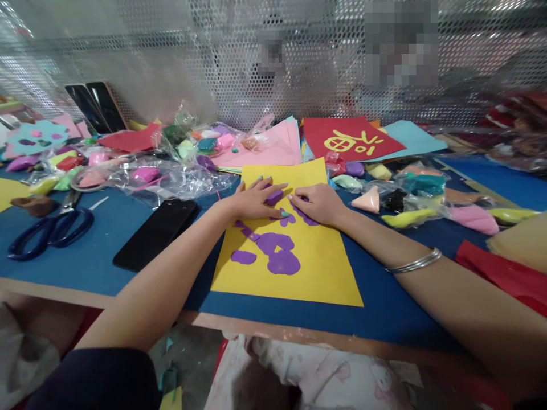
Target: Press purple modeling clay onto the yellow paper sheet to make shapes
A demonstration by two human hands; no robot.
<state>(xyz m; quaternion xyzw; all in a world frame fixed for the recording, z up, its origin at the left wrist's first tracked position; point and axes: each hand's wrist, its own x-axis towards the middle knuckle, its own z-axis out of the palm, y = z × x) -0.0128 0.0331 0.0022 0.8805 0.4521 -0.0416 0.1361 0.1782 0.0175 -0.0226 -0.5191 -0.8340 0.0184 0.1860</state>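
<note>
In the head view, a blue tabletop [85,270] with a pale front edge was backed by a perforated metal screen [171,80]. Bagged lumps of coloured clay [423,185] were scattered along its far side, and a red sheet [316,136] marked with yellow strokes was laid on other papers there. To the left, a dark phone [158,233] and blue-handled scissors [67,208] were seen.

A yellow sheet [320,256] was placed flat at the middle of the tabletop, its long axis apparently pointed from the front edge toward the screen. On its left half, flat purple shapes [277,245] were set, a narrow strip among them being slanted. The left hand [256,199] was rested palm down with fingers spread, partly covering a purple piece. The right hand [320,205] was curled over a curved purple piece [306,218]; whether anything was pinched could not be told.
</note>
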